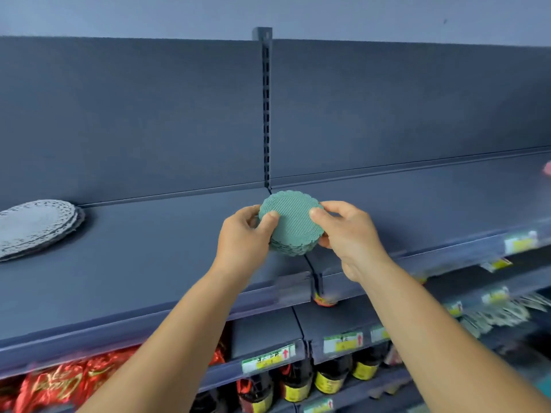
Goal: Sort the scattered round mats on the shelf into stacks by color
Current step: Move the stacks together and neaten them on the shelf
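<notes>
A stack of green round mats (293, 225) with scalloped edges is held tilted above the middle of the dark blue shelf (167, 242). My left hand (243, 236) grips its left edge with the thumb on top. My right hand (346, 231) grips its right edge the same way. A stack of larger grey round mats (35, 225) lies on the shelf at the far left. A sliver of a pink mat (547, 168) shows at the right edge of the frame.
A slotted upright post (266, 114) runs down the shelf's back panel just behind the green stack. Lower shelves carry dark bottles (298, 380), red packets (59, 380) and price tags (268, 357).
</notes>
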The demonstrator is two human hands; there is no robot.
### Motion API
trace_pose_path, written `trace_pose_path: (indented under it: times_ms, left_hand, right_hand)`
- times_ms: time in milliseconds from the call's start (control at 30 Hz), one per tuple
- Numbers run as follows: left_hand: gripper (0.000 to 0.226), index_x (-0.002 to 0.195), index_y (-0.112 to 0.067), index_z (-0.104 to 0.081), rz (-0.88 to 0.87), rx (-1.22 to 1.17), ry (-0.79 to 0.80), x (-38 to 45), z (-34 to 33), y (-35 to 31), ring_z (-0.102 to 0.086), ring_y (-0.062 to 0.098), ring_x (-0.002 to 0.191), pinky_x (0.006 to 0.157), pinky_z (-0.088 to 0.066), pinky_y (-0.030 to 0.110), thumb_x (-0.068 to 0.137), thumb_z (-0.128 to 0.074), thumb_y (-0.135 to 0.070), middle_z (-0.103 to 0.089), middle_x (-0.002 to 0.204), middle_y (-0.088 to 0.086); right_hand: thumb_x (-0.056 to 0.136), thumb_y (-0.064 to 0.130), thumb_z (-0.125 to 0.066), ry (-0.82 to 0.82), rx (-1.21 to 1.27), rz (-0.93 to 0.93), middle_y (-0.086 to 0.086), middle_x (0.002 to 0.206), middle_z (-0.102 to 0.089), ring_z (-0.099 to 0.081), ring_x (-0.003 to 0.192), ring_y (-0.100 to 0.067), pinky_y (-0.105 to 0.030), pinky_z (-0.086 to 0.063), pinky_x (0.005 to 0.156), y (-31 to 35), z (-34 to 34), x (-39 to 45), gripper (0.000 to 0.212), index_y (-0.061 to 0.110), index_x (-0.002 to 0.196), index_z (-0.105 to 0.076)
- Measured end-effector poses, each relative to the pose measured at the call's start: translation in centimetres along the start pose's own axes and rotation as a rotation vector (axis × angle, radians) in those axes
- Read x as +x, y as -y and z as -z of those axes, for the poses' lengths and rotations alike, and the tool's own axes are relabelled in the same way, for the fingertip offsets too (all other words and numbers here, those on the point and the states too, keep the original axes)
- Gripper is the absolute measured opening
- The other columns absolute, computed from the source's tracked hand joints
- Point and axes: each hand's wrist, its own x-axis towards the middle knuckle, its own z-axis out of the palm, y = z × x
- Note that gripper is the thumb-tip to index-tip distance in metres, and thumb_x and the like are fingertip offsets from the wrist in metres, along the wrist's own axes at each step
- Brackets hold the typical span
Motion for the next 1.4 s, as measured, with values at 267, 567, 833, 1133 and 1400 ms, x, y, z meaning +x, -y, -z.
trace_pose_path:
  times_ms: [267,567,833,1133,1400]
  left_hand:
    - [0.031,0.12,-0.018,-0.063,0.017,-0.034,0.153,-1.4,-14.4,-3.3,-0.067,0.021,0.101,0.092,-0.055,0.045,0.09,-0.056,-0.014,-0.071,0.105,0.002]
    - [0.041,0.129,-0.013,-0.055,0.078,-0.059,0.22,-1.1,-28.0,-5.8,-0.067,0.024,0.1,0.093,-0.054,0.042,0.088,-0.061,-0.014,-0.068,0.109,0.007]
    - [0.017,0.102,-0.018,-0.066,0.015,0.043,0.382,1.9,-38.9,-7.3,-0.067,0.026,0.1,0.094,-0.053,0.045,0.092,-0.056,-0.008,-0.071,0.105,0.009]
    - [0.021,0.111,-0.013,-0.066,0.028,0.027,0.543,8.2,-51.9,-9.1,-0.066,0.024,0.094,0.088,-0.052,0.033,0.092,-0.057,-0.009,-0.07,0.098,0.004]
    - [0.045,0.132,-0.018,-0.047,0.045,0.091,0.552,11.7,-60.8,-10.3,-0.057,0.019,0.072,0.069,-0.049,0.028,0.089,-0.061,-0.018,-0.063,0.095,0.003]
  right_hand:
    - [0.087,0.024,-0.066,-0.107,-0.074,0.035,0.001,0.094,-0.066,-0.062,0.076,-0.011,-0.021,-0.051,0.059,0.8,14.9,2.5,0.02,0.02,0.106,-0.058]
    - [0.091,0.017,-0.055,-0.182,-0.069,-0.021,-0.001,0.104,-0.068,-0.068,0.089,-0.018,-0.034,-0.058,0.081,0.4,28.3,5.5,0.021,0.022,0.111,-0.059]
    - [0.088,0.017,-0.059,-0.337,-0.069,-0.047,0.002,0.099,-0.067,-0.066,0.08,-0.018,-0.042,-0.056,0.088,-0.9,37.2,10.3,0.026,0.023,0.113,-0.062]
    - [0.089,0.015,-0.06,-0.48,-0.118,-0.058,0.001,0.104,-0.066,-0.064,0.079,-0.016,-0.038,-0.056,0.089,-0.4,46.8,17.9,0.028,0.02,0.117,-0.061]
    - [0.09,0.013,-0.06,-0.554,-0.124,-0.068,0.006,0.089,-0.063,-0.062,0.073,-0.014,-0.032,-0.056,0.084,-0.9,53.2,23.6,0.032,0.012,0.122,-0.061]
